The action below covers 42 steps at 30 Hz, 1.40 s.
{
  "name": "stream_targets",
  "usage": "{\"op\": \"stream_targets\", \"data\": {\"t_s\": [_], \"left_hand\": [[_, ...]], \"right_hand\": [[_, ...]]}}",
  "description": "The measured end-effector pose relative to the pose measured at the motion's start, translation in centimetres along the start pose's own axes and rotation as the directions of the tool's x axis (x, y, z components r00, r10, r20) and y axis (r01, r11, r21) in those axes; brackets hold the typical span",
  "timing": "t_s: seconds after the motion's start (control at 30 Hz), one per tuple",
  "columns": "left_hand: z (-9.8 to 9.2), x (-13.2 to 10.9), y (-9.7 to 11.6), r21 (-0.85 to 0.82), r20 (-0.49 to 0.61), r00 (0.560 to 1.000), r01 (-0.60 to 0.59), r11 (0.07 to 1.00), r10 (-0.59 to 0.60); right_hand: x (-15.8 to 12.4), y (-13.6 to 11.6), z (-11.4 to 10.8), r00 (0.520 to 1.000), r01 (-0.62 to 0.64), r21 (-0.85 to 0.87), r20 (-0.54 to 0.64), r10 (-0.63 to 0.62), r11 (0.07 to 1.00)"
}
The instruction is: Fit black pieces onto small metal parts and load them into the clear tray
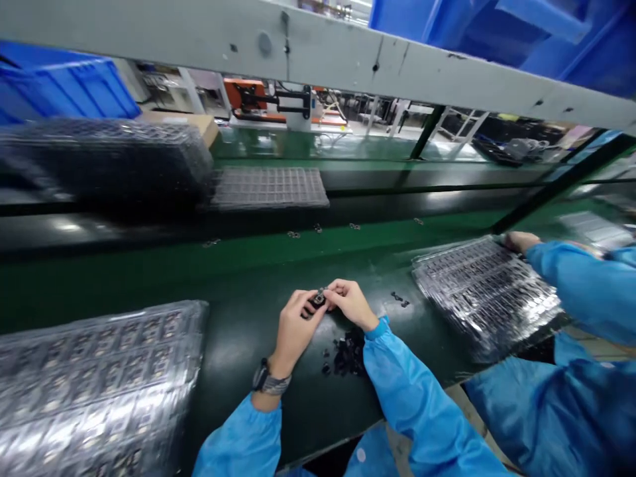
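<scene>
Working on a small dark part (318,298) with both bare hands, we hold it above the dark green worktop (238,391), just beyond a loose pile of black pieces (349,354). Our left hand (297,324) pinches the part between thumb and fingers, with the other fingers curled in behind it. Our right hand (350,303) comes in from the other side, thumb and forefinger drawn together on the part's right edge; whether a smaller piece sits between those fingertips, we cannot tell.

We judge the step in hand to be close fingertip work on this one part, pressing or adjusting something on it. The next move, as we read it, calls for a steady left grip and a light, exact push or turn from the right, since the part is small and could slip.

To our left lies a stack of clear trays (106,377) filled with parts; to our right lies another tray stack (487,285), with a co-worker's hand (521,242) at its far corner. Between that stack and our right hand, we see a few small black bits (399,299) on the worktop.
</scene>
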State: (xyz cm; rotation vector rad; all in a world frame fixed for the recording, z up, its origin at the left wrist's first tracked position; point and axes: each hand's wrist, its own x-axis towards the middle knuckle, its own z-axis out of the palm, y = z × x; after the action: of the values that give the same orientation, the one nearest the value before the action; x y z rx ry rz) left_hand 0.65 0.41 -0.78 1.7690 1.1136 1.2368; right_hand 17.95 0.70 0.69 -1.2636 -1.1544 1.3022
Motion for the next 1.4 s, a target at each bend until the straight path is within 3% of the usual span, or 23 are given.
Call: {"op": "stream_targets", "data": {"t_s": [0.1, 0.23, 0.33, 0.43, 0.53, 0.67, 0.77, 0.83, 0.93, 1.1, 1.27, 1.4], "left_hand": [[0.3, -0.1, 0.2, 0.074, -0.011, 0.999, -0.039, 0.996, 0.040], [0.2, 0.0, 1.8, 0.070, -0.047, 0.999, 0.014, 0.997, -0.010], [-1.9, -1.3, 4.5, 0.041, -0.103, 0.991, 0.093, 0.995, -0.088], [-7.0, -4.7, 7.8, 0.008, -0.150, 0.964, 0.225, 0.974, -0.222], [-14.7, -9.6, 10.0, 0.051, -0.234, 0.909, 0.366, 0.929, -0.345], [-24.8, -15.4, 9.5, 0.347, -0.494, 0.811, 0.515, 0.784, -0.314], [-28.8, -17.8, 7.8, 0.518, -0.493, 0.826, 0.531, 0.671, -0.273], [-29.3, -18.5, 7.0, 0.584, -0.452, 0.856, 0.496, 0.643, -0.251], [-28.5, -18.5, 6.3, 0.659, -0.406, 0.891, 0.440, 0.610, -0.204], [-27.7, -18.3, 5.6, 0.710, -0.361, 0.909, 0.414, 0.569, -0.210], [-27.4, -18.7, 5.7, 0.725, -0.364, 0.917, 0.389, 0.568, -0.163], [-26.1, -18.6, 6.1, 0.750, -0.262, 0.963, 0.245, 0.614, -0.064]], "right_hand": [[0.1, 0.1, 0.1, 1.000, 0.014, -0.011, -0.003, -0.014, 1.000], [-0.3, -0.6, -0.2, 0.995, 0.067, -0.021, 0.071, -0.065, 0.998], [-0.6, -1.3, -1.1, 0.993, 0.070, -0.050, 0.100, -0.065, 0.996], [-0.3, -1.3, -2.2, 0.993, 0.052, -0.204, 0.118, -0.028, 0.978], [0.3, -0.4, -2.5, 0.985, 0.064, -0.380, 0.172, 0.002, 0.923], [0.6, 0.9, -2.3, 0.975, 0.127, -0.541, 0.221, -0.005, 0.831], [0.8, 1.4, -2.3, 0.975, 0.146, -0.587, 0.222, -0.015, 0.796], [1.0, 1.5, -2.4, 0.974, 0.152, -0.585, 0.225, -0.021, 0.796], [1.1, 1.5, -2.4, 0.975, 0.155, -0.578, 0.220, -0.030, 0.801], [1.3, 1.7, -2.5, 0.980, 0.132, -0.570, 0.200, -0.018, 0.811], [1.4, 2.1, -2.7, 0.976, 0.170, -0.570, 0.210, -0.057, 0.804], [1.3, 2.0, -2.7, 0.975, 0.178, -0.583, 0.212, -0.064, 0.792]]}}
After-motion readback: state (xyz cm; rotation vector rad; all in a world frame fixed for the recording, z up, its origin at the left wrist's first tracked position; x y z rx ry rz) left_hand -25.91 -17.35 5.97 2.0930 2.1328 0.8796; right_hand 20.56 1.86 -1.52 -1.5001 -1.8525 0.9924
